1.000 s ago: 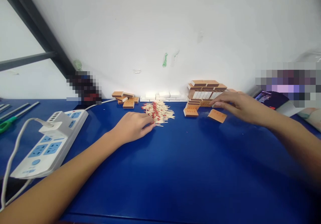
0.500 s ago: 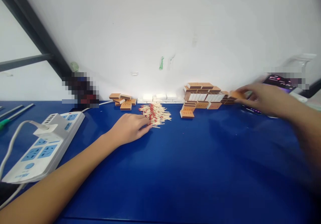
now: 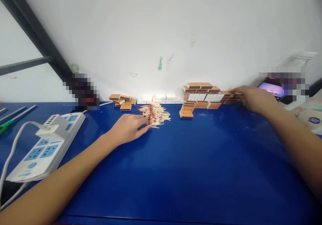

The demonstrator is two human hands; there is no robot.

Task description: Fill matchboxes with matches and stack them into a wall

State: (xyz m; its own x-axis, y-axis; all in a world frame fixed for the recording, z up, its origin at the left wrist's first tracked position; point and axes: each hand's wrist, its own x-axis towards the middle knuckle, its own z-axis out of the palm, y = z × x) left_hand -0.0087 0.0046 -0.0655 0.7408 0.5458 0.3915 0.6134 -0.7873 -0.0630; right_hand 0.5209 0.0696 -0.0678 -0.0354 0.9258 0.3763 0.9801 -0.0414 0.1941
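A heap of red-tipped matches [image 3: 156, 114] lies on the blue table [image 3: 191, 164] near the wall. My left hand [image 3: 129, 127] rests at the heap's left edge, fingers curled and pinching at the matches. A stack of orange matchboxes [image 3: 203, 95] stands to the right against the wall. At the stack's right end my right hand [image 3: 253, 98] has its fingers closed on an orange matchbox [image 3: 235, 94] at the low row there. One single matchbox [image 3: 186, 114] lies in front of the stack.
A white power strip [image 3: 47, 144] with a cord sits at the left. Several orange matchboxes [image 3: 123, 101] and white inner trays [image 3: 161, 98] line the wall. A lit phone [image 3: 273, 87] leans at the far right. A green-handled tool [image 3: 6, 126] lies far left.
My right hand picked an orange matchbox off the table in front of the stack and carried it right, to the stack's right end. My left hand stayed at the matches.
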